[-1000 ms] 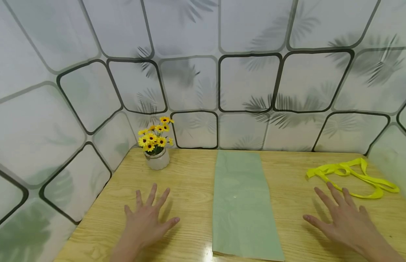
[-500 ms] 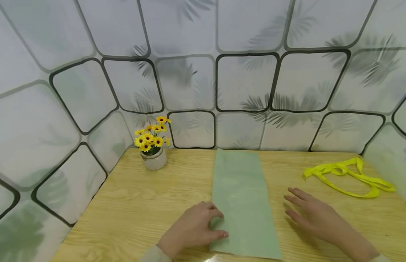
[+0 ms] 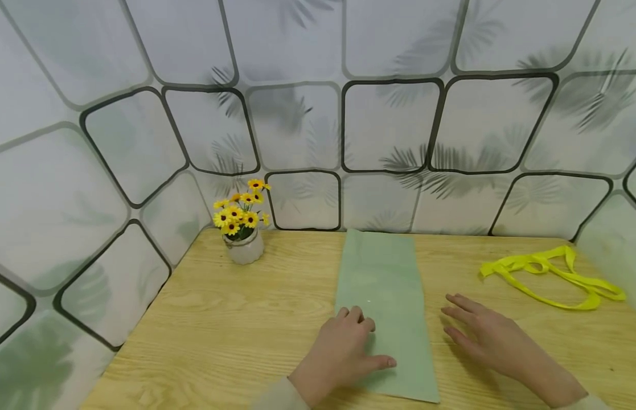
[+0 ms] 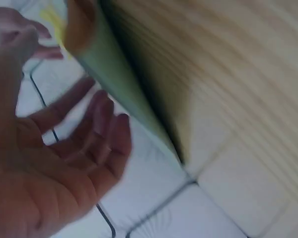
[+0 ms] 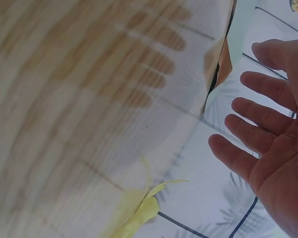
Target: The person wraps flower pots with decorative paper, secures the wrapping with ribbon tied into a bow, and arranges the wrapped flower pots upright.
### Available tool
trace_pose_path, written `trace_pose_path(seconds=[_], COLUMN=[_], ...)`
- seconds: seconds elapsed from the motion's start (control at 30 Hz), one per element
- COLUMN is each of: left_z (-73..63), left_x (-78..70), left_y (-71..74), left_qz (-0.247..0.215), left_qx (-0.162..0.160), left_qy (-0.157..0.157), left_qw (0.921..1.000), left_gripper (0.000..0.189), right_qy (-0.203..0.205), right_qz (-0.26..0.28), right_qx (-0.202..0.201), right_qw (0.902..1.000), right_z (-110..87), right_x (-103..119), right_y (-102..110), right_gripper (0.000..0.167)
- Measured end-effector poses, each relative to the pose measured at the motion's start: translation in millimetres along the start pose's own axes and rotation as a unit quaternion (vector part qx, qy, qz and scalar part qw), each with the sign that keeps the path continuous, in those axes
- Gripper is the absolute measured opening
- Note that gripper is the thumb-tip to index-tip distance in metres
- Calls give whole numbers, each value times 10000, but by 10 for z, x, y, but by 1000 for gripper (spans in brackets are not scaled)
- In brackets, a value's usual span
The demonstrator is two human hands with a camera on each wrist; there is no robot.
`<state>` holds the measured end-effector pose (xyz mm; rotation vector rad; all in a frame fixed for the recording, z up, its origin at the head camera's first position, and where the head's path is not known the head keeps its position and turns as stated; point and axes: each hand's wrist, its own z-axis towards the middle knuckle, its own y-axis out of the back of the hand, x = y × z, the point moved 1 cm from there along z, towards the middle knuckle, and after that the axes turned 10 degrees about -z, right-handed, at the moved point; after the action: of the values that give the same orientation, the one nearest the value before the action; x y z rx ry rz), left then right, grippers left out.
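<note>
Light wood-grain desk (image 3: 220, 324). Long pale-green paper piece (image 3: 385, 273), brown inside, lies flat from desk's far edge toward near edge. Flat yellow ribbon (image 3: 509, 264), loosely looped, near far right corner. Round grey-white pot of yellow flowers (image 3: 245, 248) near far left corner. Hands: left hand (image 3: 343, 350) loosely bent over paper, contact unclear; right hand (image 3: 489, 336) wide, empty, beside it. Step seems reaching for paper; next move likely calls for gripping edges.

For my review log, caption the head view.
Left hand over green paper, right hand beside it; yellow ribbon, potted flowers.
</note>
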<state>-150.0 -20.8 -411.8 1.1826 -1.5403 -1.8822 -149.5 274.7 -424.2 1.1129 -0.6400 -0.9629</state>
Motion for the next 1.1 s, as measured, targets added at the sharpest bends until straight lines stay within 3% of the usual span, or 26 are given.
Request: trace_pose_path(seconds=[0.13, 0.33, 0.6, 0.7, 0.8, 0.87, 1.0, 1.1], left_z=[62, 105, 125, 148, 175, 185, 192, 194], left_x=[-144, -239, -207, -158, -105, -69, -24, -14], left_y=[-109, -165, -172, -162, -117, -81, -31, -9], left_qz=[193, 743, 924, 1172, 1077, 936, 727, 639], left_qx=[234, 169, -119, -205, -359, -476, -765, -812], left_qy=[390, 431, 95, -217, -552, -719, -946, -1038], left_qw=[9988, 9962, 9956, 9927, 9920, 9919, 9899, 9892], left_gripper=[80, 84, 45, 36, 27, 37, 79, 86], right_qy=[-74, 64, 139, 226, 317, 406, 694, 947], right_qz=[0, -62, -10, -70, -142, -157, -148, -88], right_qx=[103, -205, -245, -380, -481, -504, -547, -451], right_qw=[9999, 9997, 9996, 9990, 9982, 9978, 9960, 9944], right_z=[15, 23, 36, 40, 47, 49, 70, 109], right_x=[6, 0, 12, 17, 23, 20, 47, 97], right_y=[12, -12, -36, -38, -37, -56, -104, -122], right_gripper=[33, 32, 29, 29, 30, 32, 30, 25])
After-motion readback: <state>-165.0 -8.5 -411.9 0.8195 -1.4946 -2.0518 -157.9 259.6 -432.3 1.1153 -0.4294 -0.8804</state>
